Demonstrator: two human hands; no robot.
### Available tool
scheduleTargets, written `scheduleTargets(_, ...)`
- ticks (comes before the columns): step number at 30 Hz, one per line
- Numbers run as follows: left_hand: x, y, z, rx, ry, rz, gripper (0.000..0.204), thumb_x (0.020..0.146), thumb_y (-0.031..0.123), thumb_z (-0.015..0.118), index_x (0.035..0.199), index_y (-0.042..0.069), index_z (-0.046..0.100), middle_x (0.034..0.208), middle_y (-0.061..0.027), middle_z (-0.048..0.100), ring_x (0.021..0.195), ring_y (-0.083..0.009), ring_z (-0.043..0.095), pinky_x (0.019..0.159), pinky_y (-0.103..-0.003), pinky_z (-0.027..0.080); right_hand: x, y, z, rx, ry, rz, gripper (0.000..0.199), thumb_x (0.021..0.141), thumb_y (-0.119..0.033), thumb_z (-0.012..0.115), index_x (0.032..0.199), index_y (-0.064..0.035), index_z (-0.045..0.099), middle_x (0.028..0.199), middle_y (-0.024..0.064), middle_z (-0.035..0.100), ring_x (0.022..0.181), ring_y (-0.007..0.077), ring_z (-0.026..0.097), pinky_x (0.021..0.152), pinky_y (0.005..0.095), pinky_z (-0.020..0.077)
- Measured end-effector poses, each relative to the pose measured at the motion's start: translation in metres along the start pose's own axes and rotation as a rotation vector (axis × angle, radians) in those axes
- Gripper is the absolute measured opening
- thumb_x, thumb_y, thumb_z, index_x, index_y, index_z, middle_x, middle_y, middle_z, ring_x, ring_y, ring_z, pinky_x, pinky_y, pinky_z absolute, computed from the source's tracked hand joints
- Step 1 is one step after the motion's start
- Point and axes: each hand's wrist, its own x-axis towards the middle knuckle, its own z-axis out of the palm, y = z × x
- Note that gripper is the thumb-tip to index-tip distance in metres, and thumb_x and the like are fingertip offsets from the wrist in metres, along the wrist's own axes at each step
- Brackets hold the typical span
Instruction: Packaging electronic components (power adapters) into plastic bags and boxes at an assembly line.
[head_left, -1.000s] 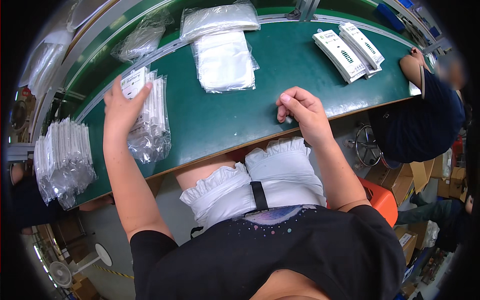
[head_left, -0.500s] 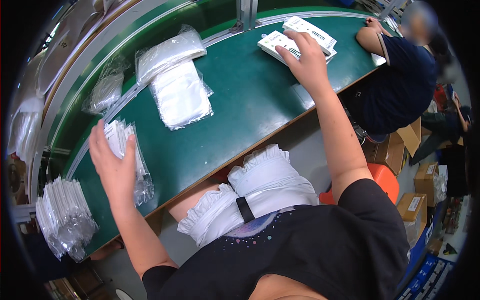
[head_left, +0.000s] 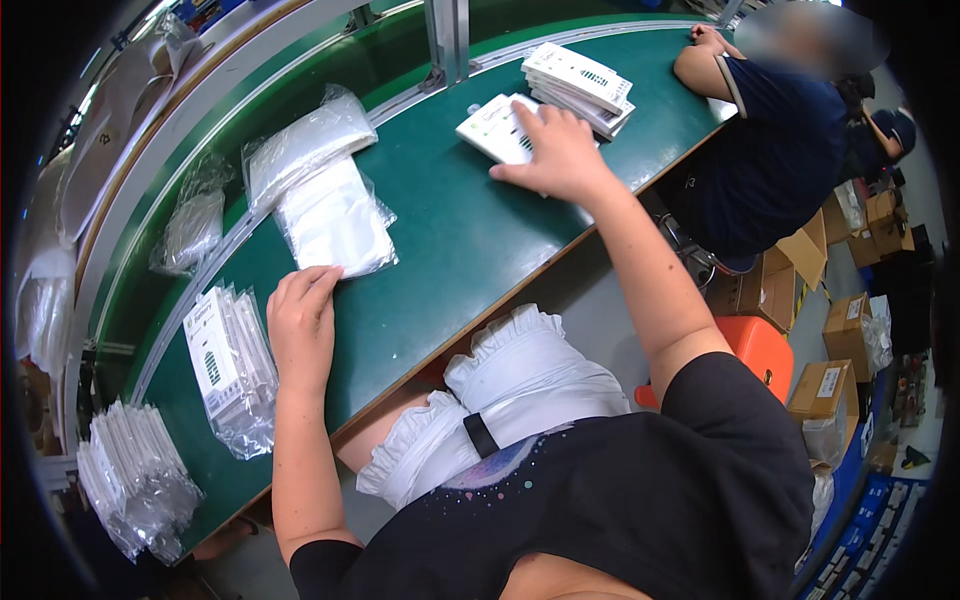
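Observation:
My right hand (head_left: 562,155) lies over a flat white printed box (head_left: 485,125), its thumb at the near edge and its fingers across the top. That box rests beside a stack of similar white boxes (head_left: 578,75). Farther left, my left hand (head_left: 302,325) has its fingertips pinched together at the near corner of a pile of clear plastic bags (head_left: 335,225). Its fingers partly hide that corner, so how many bags they hold does not show. Left of this hand stand several bagged white boxes (head_left: 215,350) in a leaning row.
Another bundle of bags (head_left: 310,135) lies behind the pile, and a smaller one (head_left: 195,225) sits by the rail. More bagged boxes (head_left: 135,470) crowd the green table's (head_left: 440,240) left end. A seated co-worker (head_left: 790,150) leans on its right end. An orange stool (head_left: 755,355) stands below.
My left hand has moved right from above the bagged boxes to the plastic bags, and its fingers have closed. My right hand has come down on the white box, which is now nearer me.

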Motion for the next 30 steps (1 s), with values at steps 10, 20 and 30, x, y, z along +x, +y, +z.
scheduleTargets(10, 0.008, 0.019, -0.001, -0.033, 0.015, -0.046, 0.025, 0.080, -0.003, 0.057, 0.103, 0.003, 0.062, 0.097, -0.0125, 0.054, 0.095, -0.0295, 0.053, 0.086, -0.039, 0.041, -0.032, -0.033, -0.010, 0.236, 0.151, -0.093, 0.074, 0.062, -0.037, 0.072, 0.122, -0.0017, 0.050, 0.107, 0.0158, 0.053, 0.105, 0.0336, 0.050, 0.091, 0.0409, 0.0366)
scheduleTargets(20, 0.014, 0.004, 0.005, -0.054, -0.008, -0.041, 0.025, 0.079, -0.005, 0.055, 0.102, 0.001, 0.061, 0.093, -0.0124, 0.058, 0.092, -0.0295, 0.054, 0.081, -0.038, 0.042, -0.061, -0.097, -0.019, 1.924, -0.351, 0.164, 0.068, 0.085, -0.051, 0.058, 0.130, -0.0033, 0.040, 0.094, 0.0076, 0.053, 0.075, 0.0128, 0.053, 0.064, 0.0244, 0.0480)
scheduleTargets(30, 0.016, 0.019, -0.005, -0.189, 0.051, -0.055, 0.027, 0.085, -0.002, 0.052, 0.111, -0.001, 0.057, 0.099, -0.0144, 0.051, 0.091, -0.0289, 0.052, 0.080, -0.036, 0.043, -0.064, -0.111, 0.021, 2.320, -0.767, 0.269, 0.030, 0.091, -0.022, 0.058, 0.112, -0.0010, 0.053, 0.094, 0.0036, 0.062, 0.077, 0.0091, 0.061, 0.068, 0.0199, 0.0504)
